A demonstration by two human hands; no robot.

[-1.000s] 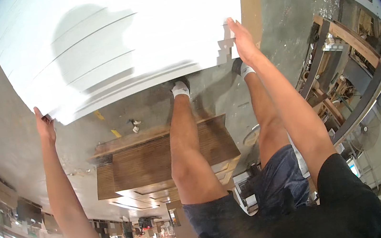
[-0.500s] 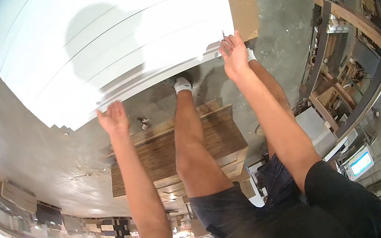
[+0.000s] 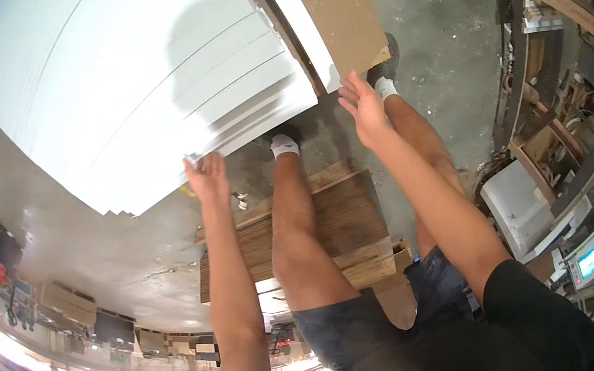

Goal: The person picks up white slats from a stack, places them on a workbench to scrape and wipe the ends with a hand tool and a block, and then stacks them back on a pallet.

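While white panels (image 3: 76,102) are stacked at the upper left, their near edge is overlapped by the left hand (image 3: 210,180), its thumb parted from its fingers; whether the edge is touched cannot be told from this angle. The right hand (image 3: 370,112) is held with thumb and fingers apart just by the near end of a white strip (image 3: 302,27), along which a brown board (image 3: 338,11) is laid.

Smooth white panels (image 3: 113,97), perhaps matt, wood-grained stack (image 3: 349,212)
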